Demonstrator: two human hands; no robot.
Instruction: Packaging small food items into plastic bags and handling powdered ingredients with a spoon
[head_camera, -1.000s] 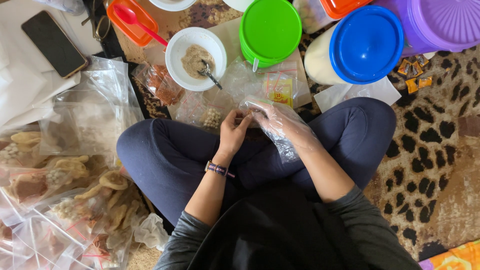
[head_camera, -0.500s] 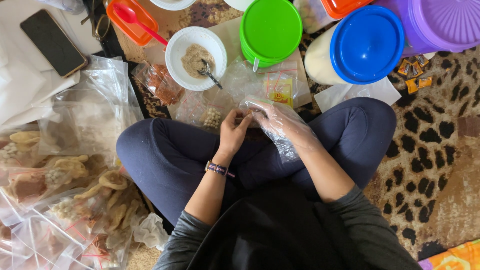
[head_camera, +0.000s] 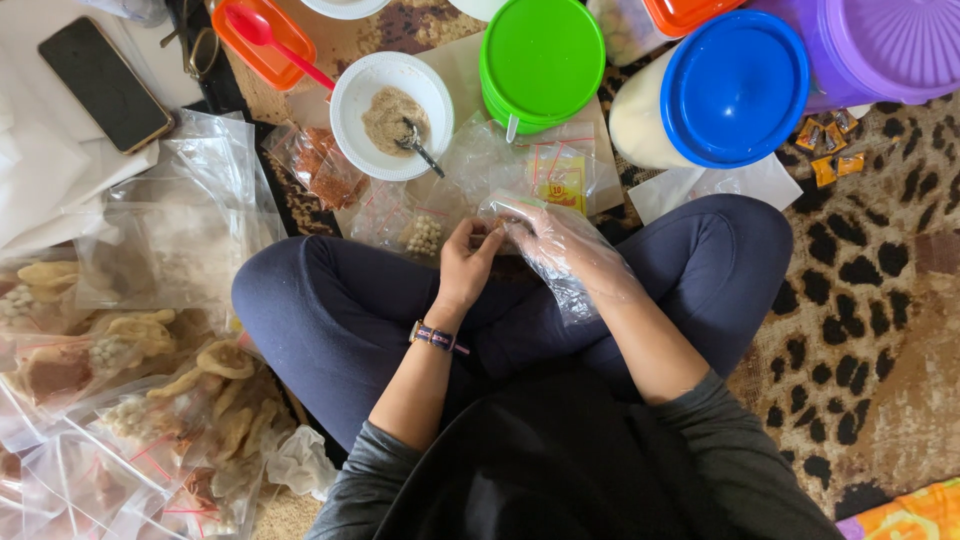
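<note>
Two hands meet at frame centre, above the crossed legs. Left hand (head_camera: 466, 262), bare, has its fingers curled nearly closed, pinching the edge of a small clear bag (head_camera: 500, 228). Right hand (head_camera: 560, 245), inside a loose plastic glove (head_camera: 580, 290), closes its fingertips on the same bag. Risk: the slack glove film could slip and spill contents, or an elbow could upset the white bowl (head_camera: 391, 115) upper centre.

A leopard-print carpet (head_camera: 860, 330) is spread as the floor covering; on it are set a round white bowl of brown powder (head_camera: 391, 115), a green-lidded tub (head_camera: 541, 62), a blue-lidded jar (head_camera: 715, 92) and clear plastic bags (head_camera: 170, 240).
</note>
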